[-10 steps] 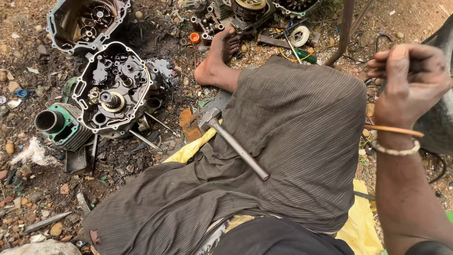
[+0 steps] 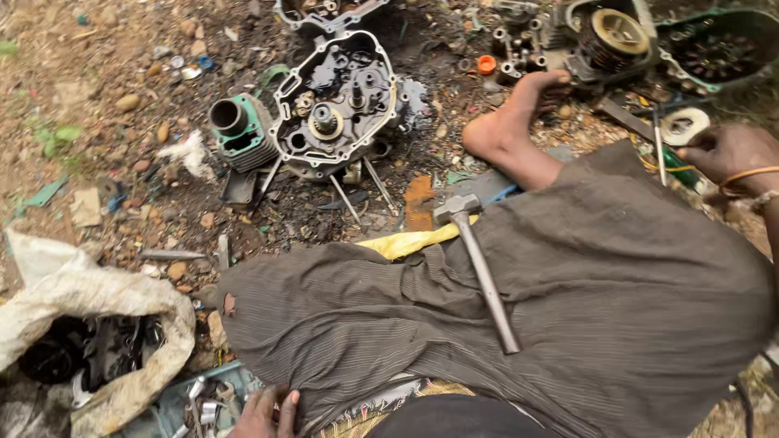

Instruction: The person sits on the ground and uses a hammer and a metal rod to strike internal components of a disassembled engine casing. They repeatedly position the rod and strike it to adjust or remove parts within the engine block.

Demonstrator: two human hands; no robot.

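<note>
My right hand (image 2: 730, 152) is low at the right edge, fingers curled around a thin metal rod (image 2: 658, 146) that stands among engine parts. It wears an orange band and a pale bracelet. My left hand (image 2: 264, 414) shows only partly at the bottom edge, resting beside my trouser leg and a blue-green tray of small metal parts (image 2: 203, 405); its grip is hidden. A hammer (image 2: 479, 264) lies across my grey-brown trouser leg (image 2: 568, 308), head toward the ground. My bare foot (image 2: 515, 122) rests on the dirt near an open, oily engine crankcase (image 2: 333, 105).
A green-finned cylinder (image 2: 239, 130) lies left of the crankcase, with long studs (image 2: 357, 191) sticking out below it. More engine covers and a flywheel (image 2: 617, 32) sit at the top right. A dirty white sack (image 2: 89, 324) with dark parts lies at the bottom left. Stones and scraps litter the ground.
My right hand has dropped from a raised position to the ground parts at the right. My left hand has come into view at the bottom. The hammer still lies on my leg.
</note>
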